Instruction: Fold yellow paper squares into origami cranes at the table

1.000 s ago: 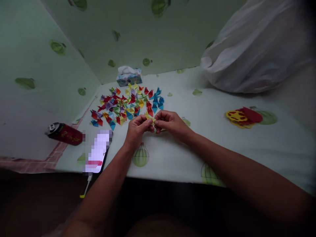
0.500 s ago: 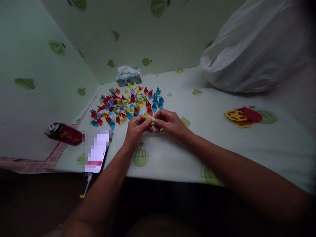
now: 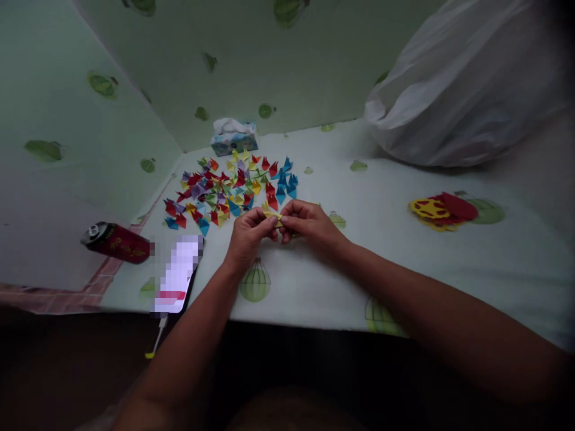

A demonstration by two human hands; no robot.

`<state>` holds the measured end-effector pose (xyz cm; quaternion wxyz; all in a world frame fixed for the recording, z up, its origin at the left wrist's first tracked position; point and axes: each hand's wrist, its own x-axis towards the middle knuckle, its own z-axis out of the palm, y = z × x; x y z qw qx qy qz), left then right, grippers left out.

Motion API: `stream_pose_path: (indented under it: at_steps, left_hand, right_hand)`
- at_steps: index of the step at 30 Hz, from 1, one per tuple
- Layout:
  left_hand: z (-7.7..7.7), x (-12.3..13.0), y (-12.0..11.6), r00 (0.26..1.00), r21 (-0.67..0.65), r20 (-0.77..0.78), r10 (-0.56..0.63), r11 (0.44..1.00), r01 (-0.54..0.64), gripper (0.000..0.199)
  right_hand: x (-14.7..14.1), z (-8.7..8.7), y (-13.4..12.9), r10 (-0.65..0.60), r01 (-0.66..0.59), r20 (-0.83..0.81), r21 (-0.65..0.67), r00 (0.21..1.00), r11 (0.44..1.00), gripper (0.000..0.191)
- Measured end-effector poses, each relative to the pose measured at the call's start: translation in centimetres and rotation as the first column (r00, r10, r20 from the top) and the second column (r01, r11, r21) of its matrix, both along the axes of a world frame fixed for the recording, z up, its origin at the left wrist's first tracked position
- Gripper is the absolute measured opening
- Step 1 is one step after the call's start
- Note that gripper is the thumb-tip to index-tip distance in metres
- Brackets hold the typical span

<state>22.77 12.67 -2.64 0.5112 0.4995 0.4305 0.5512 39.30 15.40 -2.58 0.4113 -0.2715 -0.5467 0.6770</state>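
Observation:
Between my two hands is a small piece of folded yellow paper (image 3: 272, 214), partly covered by the fingers. My left hand (image 3: 250, 234) pinches it from the left with thumb and fingers. From the right, my right hand (image 3: 311, 222) grips the same paper, its thumb close to the left thumb. Just beyond the hands spreads a heap of folded paper cranes (image 3: 220, 191) in red, blue, yellow, green, purple and orange. The paper's exact shape cannot be made out.
A tissue box (image 3: 234, 139) stands behind the cranes by the wall. On the left are a red drink can (image 3: 119, 242) and a phone (image 3: 179, 272) with a cable. Rightward lie red and yellow cut-out pieces (image 3: 442, 211), below a large white plastic bag (image 3: 449, 102).
The yellow paper and the fingers on it have shifted very slightly. Both hands keep their place, and the other things stay as they were.

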Motion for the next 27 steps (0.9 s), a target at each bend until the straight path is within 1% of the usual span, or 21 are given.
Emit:
stream_pose_path:
  at_steps: [3,7,11,14,18,23,27]
  left_hand:
    - [-0.08,-0.05,0.04,1.0,0.008,-0.02,0.016,1.0,-0.016,0.02]
    - [-0.22,-0.13,-0.05,0.997,0.018,-0.065,0.044,0.999,-0.043,0.022]
    - [-0.18,-0.09,-0.21,0.997,0.018,-0.078,0.019,1.0,-0.018,0.021]
    - [-0.11,-0.02,-0.2,0.999,0.009,-0.043,0.0,1.0,0.0,0.019]
    - [-0.21,-0.06,-0.04,1.0,0.003,0.005,0.022,1.0,-0.022,0.02]
    - [-0.38,-0.25,-0.05,0.995,0.021,-0.063,0.076,0.997,-0.075,0.026]
    - [-0.39,-0.26,-0.12,0.991,0.048,-0.086,0.1,0.994,-0.096,0.029]
  right_hand:
    - [-0.03,0.11,0.03,0.011,-0.011,-0.006,0.003,1.0,1.0,0.022]
    - [0.05,0.2,0.22,0.013,-0.016,0.044,0.06,0.999,0.998,0.023]
    - [0.13,0.21,0.22,-0.025,0.016,0.084,0.103,0.996,0.995,0.025]
    - [0.17,0.32,0.09,-0.044,0.035,0.088,0.104,0.995,0.994,0.024]
    - [0.23,0.43,-0.01,-0.057,0.048,0.084,0.106,0.995,0.993,0.022]
    - [0.23,0.4,-0.07,-0.039,0.031,0.076,0.103,0.996,0.994,0.021]
    - [0.16,0.48,-0.17,-0.035,0.031,0.065,0.066,0.997,0.997,0.02]
